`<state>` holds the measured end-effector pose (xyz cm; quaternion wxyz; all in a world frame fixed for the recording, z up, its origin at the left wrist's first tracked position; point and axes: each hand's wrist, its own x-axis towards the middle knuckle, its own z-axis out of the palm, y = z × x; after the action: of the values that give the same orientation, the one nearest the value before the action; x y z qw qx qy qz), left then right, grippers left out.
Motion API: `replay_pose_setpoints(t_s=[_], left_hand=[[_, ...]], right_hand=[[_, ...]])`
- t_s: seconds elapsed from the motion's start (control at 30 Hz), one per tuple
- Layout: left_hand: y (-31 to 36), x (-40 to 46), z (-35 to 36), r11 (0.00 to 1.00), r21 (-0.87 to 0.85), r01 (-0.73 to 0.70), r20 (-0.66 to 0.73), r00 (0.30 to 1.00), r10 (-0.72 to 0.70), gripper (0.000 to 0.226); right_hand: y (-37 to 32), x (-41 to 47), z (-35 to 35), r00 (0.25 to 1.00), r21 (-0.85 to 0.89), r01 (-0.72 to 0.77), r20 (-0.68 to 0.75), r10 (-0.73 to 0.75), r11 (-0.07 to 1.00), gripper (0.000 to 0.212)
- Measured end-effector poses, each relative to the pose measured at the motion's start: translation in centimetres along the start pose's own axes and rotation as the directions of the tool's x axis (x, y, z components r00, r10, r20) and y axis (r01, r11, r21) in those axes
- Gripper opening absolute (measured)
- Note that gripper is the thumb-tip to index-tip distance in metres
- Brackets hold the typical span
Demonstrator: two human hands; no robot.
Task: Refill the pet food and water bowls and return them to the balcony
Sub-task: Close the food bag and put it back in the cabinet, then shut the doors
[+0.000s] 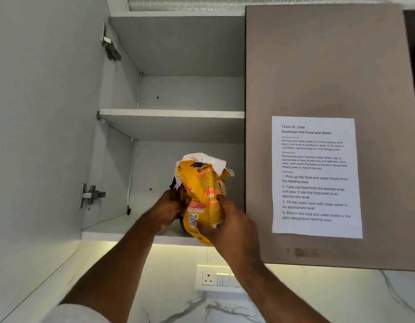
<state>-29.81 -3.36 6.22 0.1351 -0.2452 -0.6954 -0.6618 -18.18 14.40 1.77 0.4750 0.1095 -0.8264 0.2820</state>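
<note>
1. Bag [203,194] of pet food stands at frame centre on the lowest shelf [122,231] of the open cupboard, long axis upright, its base overhanging the shelf's front edge.
2. Left hand [165,209] grips its left side; right hand [227,223] curls round the lower right front. Both grips pinch the bag between them.
3. Room lies open toward the camera and downward; the closed door [318,78] crowds the right.

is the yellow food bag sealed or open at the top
Open: the pet food bag has a torn, crumpled top with its white inner lining showing.
</note>
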Motion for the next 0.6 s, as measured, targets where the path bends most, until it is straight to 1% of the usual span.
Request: replay_pose_setpoints(t_s=[0.1,0.2,0.3,0.4,0.5,0.6], left_hand=[[-0.6,1.5,0.2,0.998,0.061,0.031,-0.032,0.999,-0.029,0.015],[-1.7,3.2,0.0,0.986,0.135,0.098,-0.101,0.991,-0.085,0.015],[-3.1,4.7,-0.7,0.963,0.23,0.14,-0.193,0.976,-0.096,0.039],[-4.2,5.3,-1.5,0.933,0.321,0.165,-0.254,0.964,-0.083,0.055],[-4.9,5.2,-2.0,0.909,0.382,0.165,-0.288,0.956,-0.053,0.059],[-4.9,5.0,-2.0,0.89,0.432,0.147,-0.306,0.952,-0.009,0.054]], right_hand=[[-0.3,0.6,1.4,1.0,-0.094,0.0,-0.024,-0.002,0.996,0.087],[-0.8,1.4,2.8,1.0,-0.172,-0.011,0.006,0.012,0.985,0.086],[-1.0,2.3,4.4,0.999,-0.254,-0.039,0.022,0.046,0.966,0.085],[-0.8,3.1,5.8,0.997,-0.306,-0.06,0.036,0.075,0.95,0.088],[-0.5,4.0,6.8,0.993,-0.326,-0.084,0.053,0.107,0.942,0.091],[-0.2,4.7,7.6,0.992,-0.346,-0.102,0.041,0.123,0.933,0.091]])
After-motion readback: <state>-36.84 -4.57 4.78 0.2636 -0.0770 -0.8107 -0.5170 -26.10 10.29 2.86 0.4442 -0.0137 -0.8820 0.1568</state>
